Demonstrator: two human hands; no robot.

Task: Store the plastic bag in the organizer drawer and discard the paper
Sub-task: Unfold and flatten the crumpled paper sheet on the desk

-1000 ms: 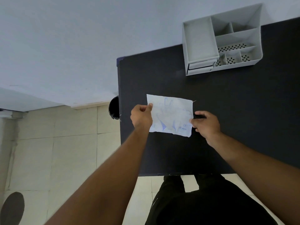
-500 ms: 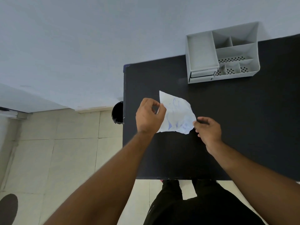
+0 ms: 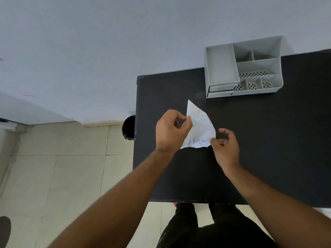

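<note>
Mid-frame over black bench (image 3: pixel 268 140): left hand (image 3: pixel 172 131) pinching white blue-printed crumpled sheet (image 3: pixel 200 127), right hand (image 3: pixel 226 147) pinching its lower corner. Grey plastic organizer (image 3: pixel 243 68) upper right, drawer shut. Nothing stored or discarded yet; bag-or-paper unclear.

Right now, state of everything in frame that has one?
paper: lifted off the table, crumpled and bent, held by both hands
left hand: fingers pinched on the paper's left edge
right hand: fingers pinching the paper's lower right corner
organizer: upright at the table's far edge, open compartments look empty
organizer drawer: about shut
black bin: beside the table, mostly hidden
</note>
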